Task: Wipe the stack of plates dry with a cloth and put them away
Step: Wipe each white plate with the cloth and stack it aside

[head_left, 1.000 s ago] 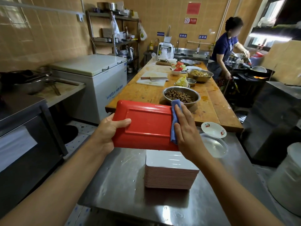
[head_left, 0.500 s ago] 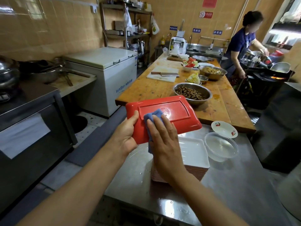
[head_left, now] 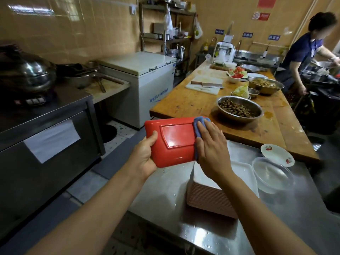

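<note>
Red plate (head_left: pixel 174 142) held in air, underside up, above desk's (head_left: pixel 165 196) left edge — left hand (head_left: pixel 145 157) fingers clamped on its left rim to steady it. Right hand (head_left: pixel 209 144) fingers flat, together, pressing blue cloth (head_left: pixel 254 124) on plate's right end. Stack of plates (head_left: pixel 211 196) waits beneath — easy reach.

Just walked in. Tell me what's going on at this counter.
A person is drying plates. The left hand grips a red rectangular plate by its edge, underside facing up, while the right hand presses a blue cloth flat against it. Below, a stack of plates waits on the wet steel counter, beside a clear plastic bowl. Another person works at the stove in the background.
</note>
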{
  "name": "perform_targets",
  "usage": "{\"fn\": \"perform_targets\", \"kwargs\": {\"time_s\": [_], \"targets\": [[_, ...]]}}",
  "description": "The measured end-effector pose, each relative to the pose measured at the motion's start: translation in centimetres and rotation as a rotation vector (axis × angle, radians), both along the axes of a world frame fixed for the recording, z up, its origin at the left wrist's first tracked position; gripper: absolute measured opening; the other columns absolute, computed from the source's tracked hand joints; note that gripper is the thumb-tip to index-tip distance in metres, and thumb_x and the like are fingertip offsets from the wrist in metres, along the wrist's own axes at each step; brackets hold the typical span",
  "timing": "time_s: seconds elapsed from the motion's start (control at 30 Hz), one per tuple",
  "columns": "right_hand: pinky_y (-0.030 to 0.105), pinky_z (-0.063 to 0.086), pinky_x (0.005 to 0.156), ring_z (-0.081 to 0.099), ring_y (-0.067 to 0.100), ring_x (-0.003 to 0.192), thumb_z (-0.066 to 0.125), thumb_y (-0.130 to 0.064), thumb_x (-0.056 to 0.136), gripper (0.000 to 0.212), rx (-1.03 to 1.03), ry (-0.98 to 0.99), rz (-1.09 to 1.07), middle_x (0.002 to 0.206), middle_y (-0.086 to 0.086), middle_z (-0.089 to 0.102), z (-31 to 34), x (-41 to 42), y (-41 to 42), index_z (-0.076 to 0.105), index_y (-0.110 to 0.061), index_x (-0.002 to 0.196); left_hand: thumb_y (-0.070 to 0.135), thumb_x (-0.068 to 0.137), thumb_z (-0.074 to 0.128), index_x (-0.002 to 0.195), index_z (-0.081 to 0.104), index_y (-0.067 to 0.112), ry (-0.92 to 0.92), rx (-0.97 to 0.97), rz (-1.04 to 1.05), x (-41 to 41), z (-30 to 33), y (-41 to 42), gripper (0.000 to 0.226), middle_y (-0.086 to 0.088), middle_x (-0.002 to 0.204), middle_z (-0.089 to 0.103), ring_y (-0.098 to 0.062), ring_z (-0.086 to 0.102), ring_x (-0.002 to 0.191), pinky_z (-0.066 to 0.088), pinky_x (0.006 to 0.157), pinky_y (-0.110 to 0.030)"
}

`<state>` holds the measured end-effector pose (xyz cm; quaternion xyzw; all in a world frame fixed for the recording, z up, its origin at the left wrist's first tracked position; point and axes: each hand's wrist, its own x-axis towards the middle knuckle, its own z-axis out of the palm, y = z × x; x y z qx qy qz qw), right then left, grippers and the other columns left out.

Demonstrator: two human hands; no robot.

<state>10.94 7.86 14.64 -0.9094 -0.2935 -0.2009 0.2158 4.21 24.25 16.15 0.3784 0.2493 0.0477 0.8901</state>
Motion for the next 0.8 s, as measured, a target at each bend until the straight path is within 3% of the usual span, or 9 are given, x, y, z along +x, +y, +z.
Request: {"fn": "perform_targets", "kwargs": {"time_s": [0.07,0.17,0.27,0.37,0.47,0.53,0.7,0.8], "targets": [[0.034,0.013,0.118,0.018,0.021,0.143,0.017,-0.030,0.095,0.057,0.061,0.055,0.008,0.155,0.010,0.023,-0.8,0.2,-0.5,0.025,-0.007,0.147,0.027,0.093,0.054,0.111,0.057,0.020,0.018,0.004,0.008,-0.4,-0.4,0.9,0.019,-0.012,0.099,0.069,-0.031,0.067,0.084,0.053,0.056,-0.048],[0.032,0.020,0.115,0.027,0.023,0.138,0.024,-0.030,0.097,0.055,0.308,0.215,-0.006,0.150,0.012,0.030,-1.9,-0.3,-0.2,0.028,-0.006,0.146,0.027,0.093,0.055,0.110,0.059,0.020,0.034,-0.003,0.062,-0.8,-0.8,2.1,0.019,-0.013,0.103,0.068,-0.033,0.066,0.088,0.052,0.063,-0.051],[0.026,0.015,0.114,0.024,0.023,0.140,0.030,-0.028,0.095,0.055,0.362,0.216,-0.010,0.152,0.013,0.027,-3.4,-1.8,1.2,0.027,-0.005,0.146,0.027,0.094,0.052,0.108,0.058,0.017,0.038,-0.011,0.102,-1.4,-1.0,3.3,0.018,-0.013,0.098,0.069,-0.031,0.067,0.082,0.052,0.058,-0.049],[0.036,0.015,0.117,0.014,0.030,0.144,0.043,-0.001,0.095,0.052,0.355,0.124,0.029,0.154,0.016,0.019,-5.0,-3.8,3.3,0.027,-0.002,0.145,0.027,0.094,0.053,0.100,0.056,0.017,0.059,-0.033,0.146,-2.1,-1.4,4.0,0.012,-0.013,0.092,0.068,-0.030,0.067,0.077,0.051,0.056,-0.048],[0.044,0.018,0.115,0.012,0.036,0.144,0.049,0.018,0.084,0.068,0.291,0.067,0.119,0.154,0.019,0.017,-6.2,-5.9,5.7,0.026,-0.003,0.145,0.031,0.095,0.051,0.119,0.048,0.017,0.084,-0.064,0.158,-2.3,-1.9,4.0,0.029,-0.019,0.108,0.063,-0.034,0.062,0.087,0.049,0.062,-0.050],[0.041,0.017,0.114,0.014,0.036,0.144,0.050,0.014,0.085,0.067,0.285,0.044,0.185,0.154,0.019,0.017,-6.6,-7.3,7.0,0.027,-0.003,0.145,0.034,0.096,0.048,0.132,0.044,0.014,0.082,-0.080,0.159,-2.4,-2.1,3.8,0.042,-0.022,0.115,0.059,-0.035,0.061,0.090,0.048,0.066,-0.049],[0.039,0.021,0.114,0.022,0.035,0.142,0.042,-0.005,0.093,0.051,0.266,0.003,0.337,0.152,0.016,0.026,-7.4,-8.7,8.4,0.031,-0.006,0.143,0.037,0.096,0.046,0.134,0.045,0.007,0.037,-0.118,0.128,-2.8,-3.1,3.9,0.048,-0.023,0.113,0.061,-0.034,0.063,0.094,0.050,0.069,-0.045],[0.030,0.020,0.115,0.026,0.031,0.141,0.045,0.003,0.089,0.055,0.272,-0.021,0.329,0.150,0.014,0.030,-7.7,-7.4,7.7,0.035,-0.009,0.142,0.034,0.096,0.047,0.137,0.043,0.012,0.050,-0.075,0.136,-2.9,-3.6,4.2,0.046,-0.023,0.120,0.059,-0.037,0.061,0.101,0.050,0.076,-0.050]]}}
